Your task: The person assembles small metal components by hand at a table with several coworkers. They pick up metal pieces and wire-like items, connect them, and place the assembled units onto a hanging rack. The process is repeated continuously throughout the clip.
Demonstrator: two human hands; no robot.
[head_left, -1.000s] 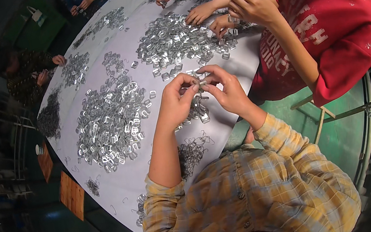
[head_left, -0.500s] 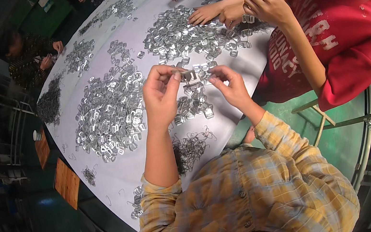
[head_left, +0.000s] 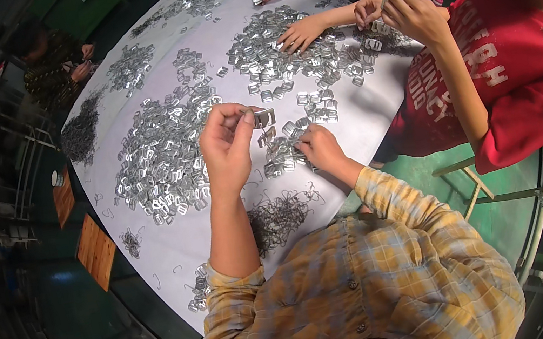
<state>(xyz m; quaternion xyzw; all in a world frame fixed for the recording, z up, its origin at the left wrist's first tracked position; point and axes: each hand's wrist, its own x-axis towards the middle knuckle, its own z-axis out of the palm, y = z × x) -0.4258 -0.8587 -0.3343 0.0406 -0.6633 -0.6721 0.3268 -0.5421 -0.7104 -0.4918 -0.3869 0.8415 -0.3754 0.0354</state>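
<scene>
My left hand (head_left: 230, 144) is raised over the table, thumb and fingers pinching a flat silver metal buckle (head_left: 265, 118). A thin dark wire piece and another small metal part seem to hang below it. Lower and to the right, my right hand (head_left: 322, 148) has its fingertips drawn together at the edge of a small heap of silver buckles (head_left: 282, 158); whether a piece is between them is hidden. Close to my left forearm lies a tangled heap of dark bent wire hooks (head_left: 282, 216).
The white-covered table (head_left: 162, 286) also bears a large buckle heap (head_left: 167, 157), another heap (head_left: 273, 45) farther off and dark wire (head_left: 82, 132) at the far left. A co-worker in a red shirt (head_left: 511, 67) sits at the right; others work across the table. Wooden stools (head_left: 95, 251) stand left.
My right hand has left the buckle held by my left hand and moved down to the small heap, fingers closing together. My left hand still holds the buckle, slightly further left.
</scene>
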